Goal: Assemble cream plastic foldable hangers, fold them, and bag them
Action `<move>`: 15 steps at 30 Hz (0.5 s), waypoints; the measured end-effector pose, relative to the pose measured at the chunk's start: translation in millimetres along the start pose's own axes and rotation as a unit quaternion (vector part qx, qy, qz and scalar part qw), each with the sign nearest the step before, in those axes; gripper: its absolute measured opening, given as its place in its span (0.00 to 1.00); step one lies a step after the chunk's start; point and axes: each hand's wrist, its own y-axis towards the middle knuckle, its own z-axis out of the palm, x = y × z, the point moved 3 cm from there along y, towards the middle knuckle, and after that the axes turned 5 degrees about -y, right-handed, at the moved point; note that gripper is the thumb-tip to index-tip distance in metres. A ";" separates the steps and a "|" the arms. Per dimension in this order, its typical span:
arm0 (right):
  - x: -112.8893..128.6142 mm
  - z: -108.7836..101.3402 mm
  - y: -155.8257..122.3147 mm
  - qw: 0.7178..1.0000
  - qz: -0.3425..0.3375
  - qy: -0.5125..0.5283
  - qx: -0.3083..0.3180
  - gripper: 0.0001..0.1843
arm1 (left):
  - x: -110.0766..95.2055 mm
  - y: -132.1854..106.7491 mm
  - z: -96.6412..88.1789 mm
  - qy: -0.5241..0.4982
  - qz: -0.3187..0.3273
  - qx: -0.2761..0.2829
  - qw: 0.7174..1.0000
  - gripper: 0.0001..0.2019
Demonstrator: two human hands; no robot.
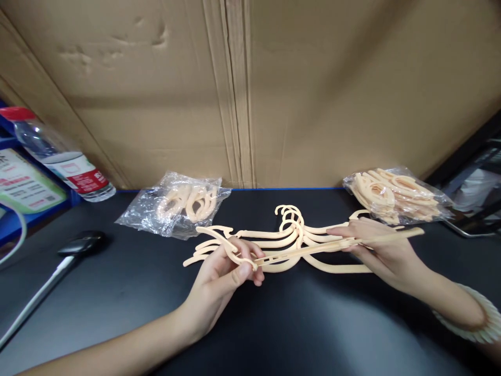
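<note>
Smooth plastic hangers [300, 237], glossy bags [144, 209], matt cardboard [332, 89]

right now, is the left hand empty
No, the left hand grips a curved cream piece.

So we've got our left hand [219, 279] pinching a curved cream piece [221, 239] at the end of a long thin one [305, 252], which our right hand [385, 256] grips farther along; can't really tell if they're joined. Right behind, a few cream hangers [300, 235] lie overlapped on the black table [117, 303], with one clear plastic bag [144, 209] of parts back left and another bag [415, 190] back right.
</note>
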 end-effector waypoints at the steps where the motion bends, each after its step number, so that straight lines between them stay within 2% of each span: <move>1: 0.1 0.0 -0.1 1.000 0.002 -0.004 0.004 0.13 | 0.3 0.1 -0.2 -0.007 0.001 0.006 1.000 0.07; 9: -2.4 3.0 -7.7 0.999 0.011 -0.029 0.026 0.13 | 2.3 -1.1 -2.2 -0.027 -0.004 0.011 1.000 0.06; 15: 3.1 2.9 -8.7 0.998 0.001 -0.063 0.005 0.15 | 2.5 -0.2 -2.7 -0.022 0.006 -0.009 1.000 0.08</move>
